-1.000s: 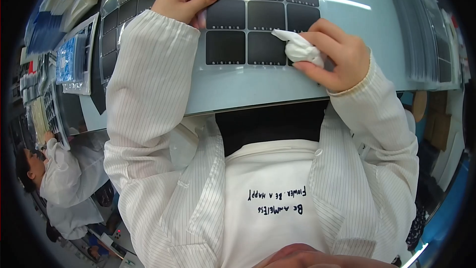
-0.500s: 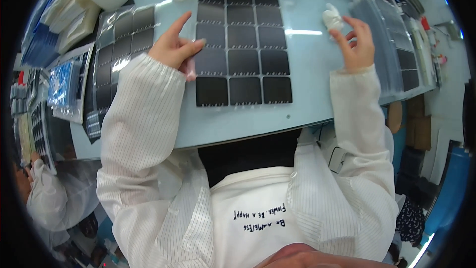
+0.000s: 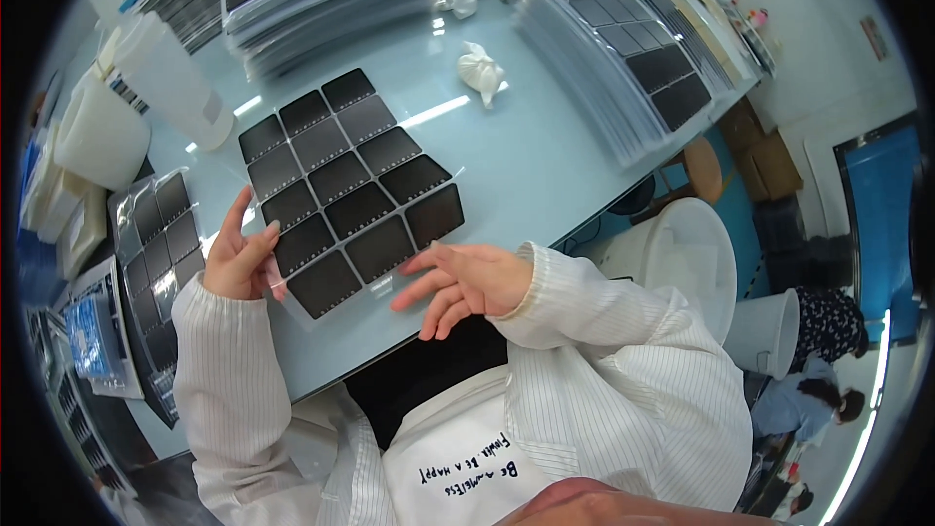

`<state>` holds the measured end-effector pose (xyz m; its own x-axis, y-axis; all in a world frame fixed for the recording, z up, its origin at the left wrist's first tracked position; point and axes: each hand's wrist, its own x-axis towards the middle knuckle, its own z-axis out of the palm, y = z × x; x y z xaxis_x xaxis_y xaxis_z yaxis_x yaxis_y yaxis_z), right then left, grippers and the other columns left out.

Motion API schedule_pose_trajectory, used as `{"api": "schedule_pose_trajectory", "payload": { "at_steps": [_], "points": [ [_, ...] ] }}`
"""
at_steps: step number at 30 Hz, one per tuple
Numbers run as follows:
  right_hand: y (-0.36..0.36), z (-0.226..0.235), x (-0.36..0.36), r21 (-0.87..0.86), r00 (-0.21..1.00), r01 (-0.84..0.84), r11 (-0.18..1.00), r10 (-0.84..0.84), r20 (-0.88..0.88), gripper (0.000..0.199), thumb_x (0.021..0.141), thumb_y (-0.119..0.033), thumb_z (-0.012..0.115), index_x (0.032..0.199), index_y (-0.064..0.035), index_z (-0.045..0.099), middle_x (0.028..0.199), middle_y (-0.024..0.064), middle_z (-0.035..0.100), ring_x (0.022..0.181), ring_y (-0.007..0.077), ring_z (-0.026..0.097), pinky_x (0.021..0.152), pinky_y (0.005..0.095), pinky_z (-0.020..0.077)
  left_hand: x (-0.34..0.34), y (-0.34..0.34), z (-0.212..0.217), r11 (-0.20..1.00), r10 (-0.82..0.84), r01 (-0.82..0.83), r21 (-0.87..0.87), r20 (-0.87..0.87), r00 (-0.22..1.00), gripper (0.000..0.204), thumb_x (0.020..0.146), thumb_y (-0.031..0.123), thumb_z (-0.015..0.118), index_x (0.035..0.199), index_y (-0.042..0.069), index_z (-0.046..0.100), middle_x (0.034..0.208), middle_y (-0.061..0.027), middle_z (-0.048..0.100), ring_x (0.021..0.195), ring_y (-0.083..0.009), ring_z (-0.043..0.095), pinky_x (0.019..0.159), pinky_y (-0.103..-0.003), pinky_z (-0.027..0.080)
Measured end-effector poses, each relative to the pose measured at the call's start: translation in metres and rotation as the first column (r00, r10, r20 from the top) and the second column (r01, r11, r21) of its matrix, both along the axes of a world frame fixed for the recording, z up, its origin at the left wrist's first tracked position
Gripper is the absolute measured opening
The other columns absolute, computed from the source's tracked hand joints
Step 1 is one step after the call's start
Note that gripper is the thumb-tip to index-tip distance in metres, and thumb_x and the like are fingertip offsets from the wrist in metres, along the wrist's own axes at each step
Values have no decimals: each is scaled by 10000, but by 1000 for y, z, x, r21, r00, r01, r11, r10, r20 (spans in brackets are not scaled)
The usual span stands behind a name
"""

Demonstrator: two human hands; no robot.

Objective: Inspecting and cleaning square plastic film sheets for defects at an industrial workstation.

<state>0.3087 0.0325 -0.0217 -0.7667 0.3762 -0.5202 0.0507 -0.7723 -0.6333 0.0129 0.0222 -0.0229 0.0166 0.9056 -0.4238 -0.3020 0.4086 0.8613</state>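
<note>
A sheet of dark rectangular panels in rows, set in clear film, lies at a slant on the pale blue table. At its left edge is my left hand, with the thumb over the edge, the index finger stretched along it and the other fingers curled partly out of sight. My right hand hovers by the sheet's near right corner, fingers spread and holding nothing; whether its thumb touches the film I cannot tell. Beyond the sheet sits a crumpled white wad, like tissue or cloth.
Thick stacks of film-covered sheets stand at the back and the right. More dark panels lie at the left, near a translucent bottle and a white roll. White bins stand beyond the table's right edge.
My right hand has gone from beside the white wad to the sheet's near right corner, its fingers opening out. My left hand stays at the sheet's left edge. The view has turned.
</note>
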Motion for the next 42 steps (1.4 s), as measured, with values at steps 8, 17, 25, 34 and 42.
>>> {"api": "schedule_pose_trajectory", "payload": {
  "at_steps": [8,17,25,34,42],
  "points": [
    [-16,4,-7,68,962,273,960,-270,-50,448,942,-367,393,1170,13,456,1102,151,578,950,248,595,766,312,507,-3,5,-12,984,178,-177,-21,101,979,724,868,43,516,1411,108,42,608,-30,544,399,-159,536,370,-282,468],
    [-11,12,19,464,946,239,853,-312,86,350,932,-187,442,852,113,602,797,202,646,776,244,647,709,284,522,16,-4,0,991,-105,127,50,-309,945,821,837,109,595,1413,96,10,682,-68,548,492,-144,548,439,-282,484],
    [-8,9,31,492,907,328,807,-414,74,322,919,-132,450,801,133,590,771,251,636,712,276,652,671,289,538,19,-5,16,984,-160,177,23,-328,931,750,839,148,612,1401,52,125,703,-96,558,520,-155,575,471,-269,477],
    [-9,2,34,494,858,406,769,-507,84,307,898,-126,510,706,105,577,663,220,615,673,305,645,613,322,525,18,-6,16,988,-102,143,66,-425,900,624,880,212,556,1380,48,221,685,-73,547,511,-142,547,484,-252,458],
    [-5,19,47,732,748,422,535,-662,53,199,892,-128,525,829,49,588,715,143,627,572,202,601,531,278,477,19,-3,18,984,-83,149,98,-490,868,594,881,191,555,1365,28,251,673,-64,565,527,-114,543,506,-246,438]
  ]
}}
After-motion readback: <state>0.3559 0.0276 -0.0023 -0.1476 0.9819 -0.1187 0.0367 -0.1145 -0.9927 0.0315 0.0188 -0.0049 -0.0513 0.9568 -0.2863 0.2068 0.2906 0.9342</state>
